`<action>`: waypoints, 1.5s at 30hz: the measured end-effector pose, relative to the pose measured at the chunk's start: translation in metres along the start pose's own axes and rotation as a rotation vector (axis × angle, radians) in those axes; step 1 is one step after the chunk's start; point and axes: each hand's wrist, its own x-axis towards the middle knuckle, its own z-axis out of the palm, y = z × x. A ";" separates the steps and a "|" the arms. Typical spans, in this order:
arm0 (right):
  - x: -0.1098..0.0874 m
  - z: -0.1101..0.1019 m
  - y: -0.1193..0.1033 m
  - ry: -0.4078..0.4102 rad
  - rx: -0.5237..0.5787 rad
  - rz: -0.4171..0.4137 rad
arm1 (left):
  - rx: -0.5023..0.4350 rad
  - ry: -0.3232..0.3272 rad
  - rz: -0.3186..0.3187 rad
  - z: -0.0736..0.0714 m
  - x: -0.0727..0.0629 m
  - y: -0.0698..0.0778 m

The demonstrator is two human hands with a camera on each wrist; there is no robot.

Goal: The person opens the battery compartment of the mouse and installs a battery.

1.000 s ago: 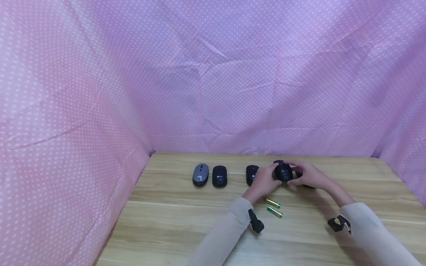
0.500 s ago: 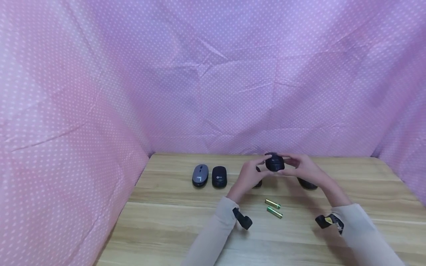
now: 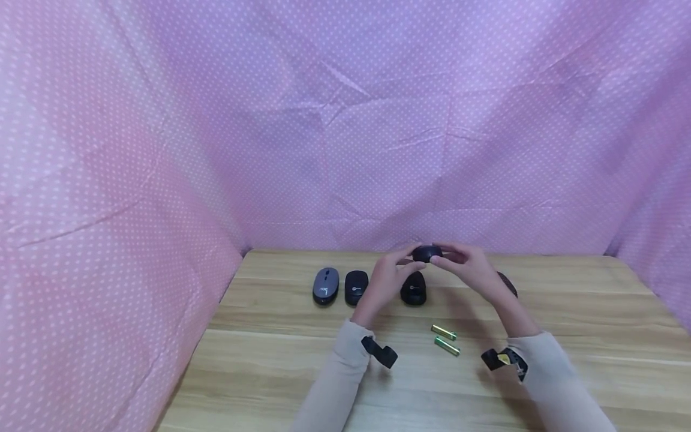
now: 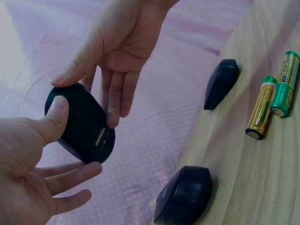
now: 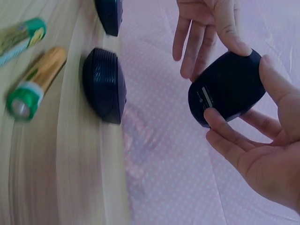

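My left hand (image 3: pixel 386 279) and right hand (image 3: pixel 474 270) pinch a black computer mouse (image 3: pixel 426 254) between them, held up off the table near its far edge. In the left wrist view the mouse (image 4: pixel 84 124) shows its dark underside with a small printed label; both thumbs press on it. From the right wrist view, the right fingers (image 5: pixel 229 136) also touch that underside near the label. Just below the hands, another black mouse (image 3: pixel 413 289) lies on the table. Two green and gold batteries (image 3: pixel 444 332) lie side by side, nearer to me.
A grey mouse (image 3: pixel 326 286) and a black mouse (image 3: pixel 356 285) lie to the left on the wooden table (image 3: pixel 259 360). Another dark mouse (image 3: pixel 508 284) is partly hidden behind the right wrist. Pink dotted cloth (image 3: pixel 345 150) hangs behind the table and at its sides.
Both hands have lifted the black mouse and carried it leftward and away from me. The mouse has tilted so its underside turns toward me. The batteries have stayed put.
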 end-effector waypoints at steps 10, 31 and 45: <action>0.007 0.012 -0.003 0.031 0.034 -0.051 | 0.006 0.055 0.009 -0.009 0.003 -0.005; 0.010 0.030 0.002 0.094 0.142 -0.064 | -0.336 -0.122 -0.131 -0.020 0.004 -0.003; 0.014 0.040 0.009 0.050 0.198 -0.107 | -0.461 -0.116 -0.177 -0.028 0.003 -0.010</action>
